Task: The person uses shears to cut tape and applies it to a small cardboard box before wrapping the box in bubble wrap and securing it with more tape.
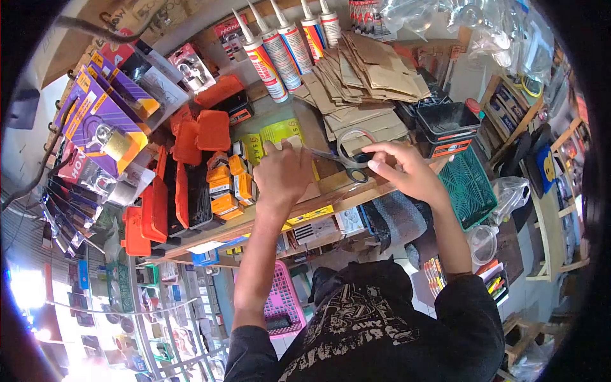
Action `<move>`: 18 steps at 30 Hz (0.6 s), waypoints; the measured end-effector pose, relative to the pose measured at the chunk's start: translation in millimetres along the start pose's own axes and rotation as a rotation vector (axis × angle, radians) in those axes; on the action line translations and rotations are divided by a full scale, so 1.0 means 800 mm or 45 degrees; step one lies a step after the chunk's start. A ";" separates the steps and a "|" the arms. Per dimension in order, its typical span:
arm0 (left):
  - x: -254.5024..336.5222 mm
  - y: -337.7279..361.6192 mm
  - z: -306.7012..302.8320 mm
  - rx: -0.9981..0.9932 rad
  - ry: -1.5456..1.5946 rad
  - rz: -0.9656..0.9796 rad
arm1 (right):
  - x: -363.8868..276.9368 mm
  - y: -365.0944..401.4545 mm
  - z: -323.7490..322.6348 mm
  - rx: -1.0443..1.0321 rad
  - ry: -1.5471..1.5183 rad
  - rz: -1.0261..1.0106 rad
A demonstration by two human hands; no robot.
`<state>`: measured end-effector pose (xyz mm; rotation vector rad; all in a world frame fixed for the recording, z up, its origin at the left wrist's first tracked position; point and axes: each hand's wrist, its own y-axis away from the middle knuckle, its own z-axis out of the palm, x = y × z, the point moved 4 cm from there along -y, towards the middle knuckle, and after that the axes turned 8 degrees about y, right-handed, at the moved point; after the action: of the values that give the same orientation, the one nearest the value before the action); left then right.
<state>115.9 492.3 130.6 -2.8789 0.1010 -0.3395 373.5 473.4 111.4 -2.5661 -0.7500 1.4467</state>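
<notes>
- Left hand point(284, 173): palm down, fingers bent over a brown paper piece point(312, 191) on the table point(333, 184); fingertips partly hidden, so can't tell if pinching or just pressing.
- Right hand point(404, 170): thumb and forefinger spread apart, nothing visibly pinched; other fingers hidden.
- Clear tape roll, ring-shaped point(340, 145): on the table between the hands, just beside the right forefinger; can't tell if touching.
- Scissors with dark handles point(358, 176): by the tape roll, handles near the right thumb, blades toward the left hand.
- Yellow-green printed packet point(272, 132): on the table, just beyond the left hand.
- Small orange-and-white cardboard boxes point(244, 186): clustered just left of the left hand.
- Red-orange plastic cases point(213, 130): left part of the table, several with lids up.
- Flat brown paper envelopes point(375, 67): loose overlapping heap beyond the tape roll.
- White sealant tubes with long nozzles point(265, 67): upright in a row at the back.
- Black plastic bin point(449, 121): right of the envelopes, beyond the right hand.
- Green plastic basket point(468, 184): right of the right forearm.
- Purple-and-orange padlock packs point(95, 121): far left, near the red-orange cases.
- Pink plastic basket point(280, 286): lower down, below the table edge.
</notes>
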 end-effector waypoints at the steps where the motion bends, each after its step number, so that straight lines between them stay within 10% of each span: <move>1: 0.001 0.003 -0.001 0.076 0.012 0.018 | 0.001 -0.002 0.004 0.016 -0.021 -0.081; 12: -0.059 -0.037 -0.014 0.438 0.102 0.385 | -0.019 -0.012 0.023 0.186 0.363 -0.361; 18: -0.072 -0.064 -0.008 0.060 0.586 0.080 | -0.062 0.002 0.092 0.207 0.433 -0.497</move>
<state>60.8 545.8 136.3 -2.6882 0.2581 -0.9691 291.9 437.7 109.3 -2.2886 -0.9613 0.8888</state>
